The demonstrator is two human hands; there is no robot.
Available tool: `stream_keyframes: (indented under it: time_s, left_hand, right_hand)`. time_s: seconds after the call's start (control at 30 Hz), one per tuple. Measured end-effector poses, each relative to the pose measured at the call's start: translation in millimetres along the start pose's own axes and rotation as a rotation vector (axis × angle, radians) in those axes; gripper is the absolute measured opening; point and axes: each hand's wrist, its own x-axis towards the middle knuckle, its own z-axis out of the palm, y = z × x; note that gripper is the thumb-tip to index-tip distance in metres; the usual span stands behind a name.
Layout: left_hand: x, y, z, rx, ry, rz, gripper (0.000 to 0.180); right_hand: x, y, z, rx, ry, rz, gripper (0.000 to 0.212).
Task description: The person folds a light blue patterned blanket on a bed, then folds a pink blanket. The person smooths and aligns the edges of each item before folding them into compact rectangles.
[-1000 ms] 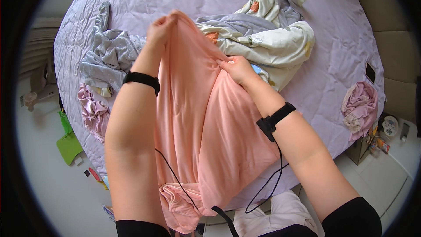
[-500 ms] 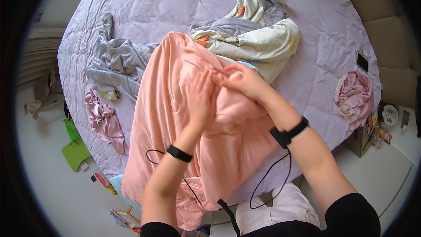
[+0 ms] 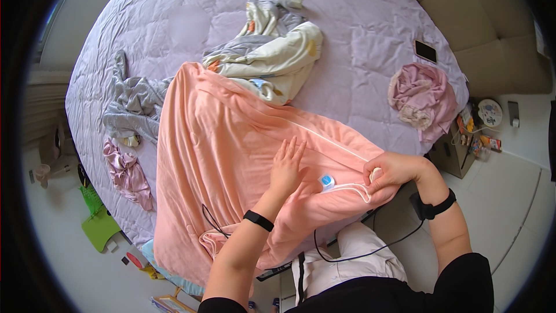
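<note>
A large peach blanket [image 3: 220, 133] with thin white piping and a small blue-and-white label [image 3: 327, 182] lies spread across the near part of the bed. Flat on its upper side rests my left hand [image 3: 288, 168], fingers stretched out and holding nothing. My right hand [image 3: 389, 172] pinches the blanket's edge at its right corner, where the piping runs in a loop. Just beyond the blanket is a crumpled grey and cream printed cloth [image 3: 289, 61]. Its lower left part near my forearm is bunched.
On the lilac bedspread [image 3: 359, 23] are a grey cloth [image 3: 133, 101], a shiny pink garment [image 3: 128, 175], a pink bundle [image 3: 423, 98] and a phone [image 3: 425, 51]. A padded headboard [image 3: 480, 23] stands at right. Black cables hang from both wristbands.
My right hand has drawn the blanket's edge right and toward me, opening out the bunched part and baring the label and piping. My left hand has shifted right and nearer, now flat. The view has turned.
</note>
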Motion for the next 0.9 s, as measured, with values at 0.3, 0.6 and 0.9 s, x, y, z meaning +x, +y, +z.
stream_keyframes:
  time_s: [0.3,0.6,0.9]
  left_hand:
    - [64.9,42.0,34.1,0.211,0.104,0.018,0.076]
    - [120.7,52.2,47.9,0.183,0.115,-0.13,0.038]
    - [18.9,167.5,110.2,-0.554,-0.213,0.129,0.066]
  right_hand:
    - [-26.7,173.5,29.7,-0.036,0.359,0.018,0.03]
    - [-28.9,215.8,28.7,0.302,0.548,-0.124,0.013]
    - [-18.6,202.5,21.0,0.525,0.544,-0.15,0.014]
